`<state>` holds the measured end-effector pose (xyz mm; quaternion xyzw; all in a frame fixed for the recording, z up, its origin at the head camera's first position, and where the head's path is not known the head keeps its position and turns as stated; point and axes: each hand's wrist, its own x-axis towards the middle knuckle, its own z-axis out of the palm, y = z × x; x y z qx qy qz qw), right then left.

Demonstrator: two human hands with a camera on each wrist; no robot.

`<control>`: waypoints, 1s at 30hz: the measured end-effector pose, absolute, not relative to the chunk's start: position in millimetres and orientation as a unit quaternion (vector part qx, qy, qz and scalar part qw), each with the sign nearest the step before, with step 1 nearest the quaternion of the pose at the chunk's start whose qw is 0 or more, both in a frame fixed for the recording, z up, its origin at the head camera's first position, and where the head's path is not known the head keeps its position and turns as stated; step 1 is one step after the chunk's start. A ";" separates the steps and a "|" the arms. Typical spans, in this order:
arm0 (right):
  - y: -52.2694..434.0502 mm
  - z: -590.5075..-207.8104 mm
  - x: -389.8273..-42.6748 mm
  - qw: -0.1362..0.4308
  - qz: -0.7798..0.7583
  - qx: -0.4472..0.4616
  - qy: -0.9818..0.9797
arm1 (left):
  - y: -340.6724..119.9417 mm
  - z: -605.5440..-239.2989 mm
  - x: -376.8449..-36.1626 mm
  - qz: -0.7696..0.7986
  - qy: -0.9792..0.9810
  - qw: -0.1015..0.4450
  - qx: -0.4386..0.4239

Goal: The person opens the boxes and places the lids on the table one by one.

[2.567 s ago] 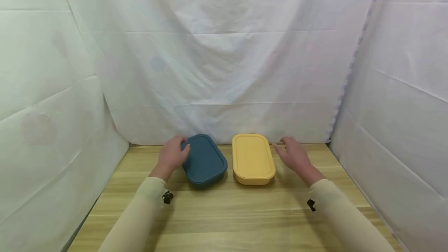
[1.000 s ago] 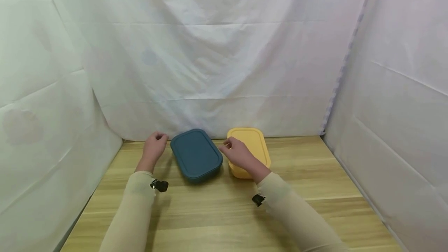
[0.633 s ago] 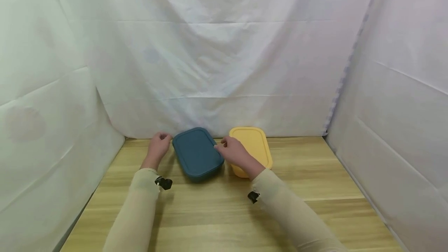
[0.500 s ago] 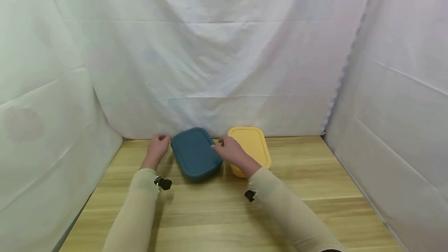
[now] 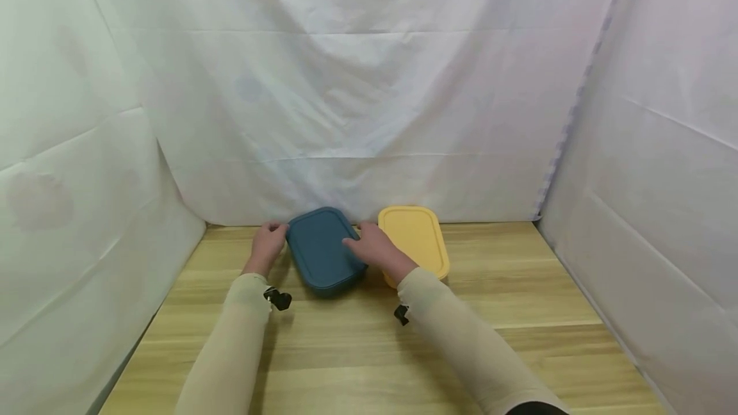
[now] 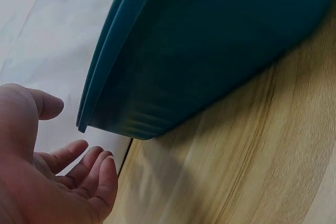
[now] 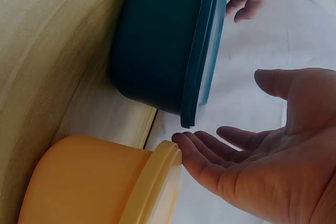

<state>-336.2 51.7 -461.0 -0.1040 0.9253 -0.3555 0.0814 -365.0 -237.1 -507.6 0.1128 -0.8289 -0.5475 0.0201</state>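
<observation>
A dark blue lidded food container (image 5: 324, 250) sits at the back of the table, turned slightly. Beside its far left corner is my left hand (image 5: 268, 245), fingers loosely bent; the left wrist view shows a gap between that hand (image 6: 47, 166) and the container's lid rim (image 6: 118, 40). My right hand (image 5: 377, 250) reaches over the near left part of a yellow lidded container (image 5: 412, 232) to the blue one's right edge. In the right wrist view its thumb and fingers (image 7: 210, 153) are spread around the blue lid's corner without gripping, fingertips close to the yellow lid's rim (image 7: 152, 177).
A wood-grain table (image 5: 323, 364) carries both containers. White cloth hangs behind them (image 5: 357, 114) and along the left (image 5: 75, 210) and right sides (image 5: 651, 197). The two containers stand close together, with a narrow gap at the back.
My right hand has moved left from beyond the yellow container to the blue one's right edge. The left hand drew away from the blue lid, then came back close. Both containers stayed put.
</observation>
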 end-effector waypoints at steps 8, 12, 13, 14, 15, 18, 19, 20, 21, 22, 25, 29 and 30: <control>44.5 -455.8 -342.3 0.093 -0.335 -0.077 0.934 | -234.5 -510.1 -366.2 -0.538 -0.833 0.038 0.121; 41.8 -454.5 -348.7 0.097 -0.307 -0.082 0.943 | -233.1 -509.7 -367.4 -0.533 -0.836 0.040 0.123; 41.3 -455.0 -350.6 0.097 -0.299 -0.083 0.946 | -233.0 -510.1 -368.2 -0.533 -0.836 0.039 0.123; 40.8 -455.4 -351.9 0.098 -0.288 -0.084 0.949 | -233.1 -510.7 -368.9 -0.533 -0.837 0.038 0.123; 40.6 -456.0 -353.5 0.096 -0.279 -0.085 0.952 | -233.1 -511.5 -369.7 -0.532 -0.837 0.040 0.123; 39.2 -456.7 -355.6 0.096 -0.265 -0.088 0.955 | -233.6 -513.4 -370.2 -0.532 -0.837 0.041 0.123; 38.9 -457.3 -356.2 0.096 -0.260 -0.089 0.957 | -233.8 -513.9 -370.2 -0.533 -0.836 0.039 0.123; 38.5 -457.2 -356.3 0.095 -0.255 -0.090 0.958 | -233.6 -514.1 -370.0 -0.533 -0.836 0.038 0.122; 38.1 -457.3 -356.8 0.092 -0.251 -0.091 0.959 | -233.3 -514.4 -370.2 -0.535 -0.836 0.037 0.121; 37.7 -457.3 -356.9 0.090 -0.245 -0.091 0.961 | -233.1 -514.7 -370.5 -0.538 -0.834 0.034 0.120; 36.1 -457.6 -357.1 0.081 -0.227 -0.092 0.966 | -232.3 -515.1 -370.3 -0.543 -0.831 0.027 0.116; 34.4 -458.2 -357.4 0.072 -0.202 -0.096 0.972 | -232.7 -515.6 -370.6 -0.542 -0.833 0.024 0.109; 34.1 -458.3 -357.3 0.071 -0.194 -0.098 0.973 | -233.0 -515.9 -371.1 -0.542 -0.833 0.025 0.107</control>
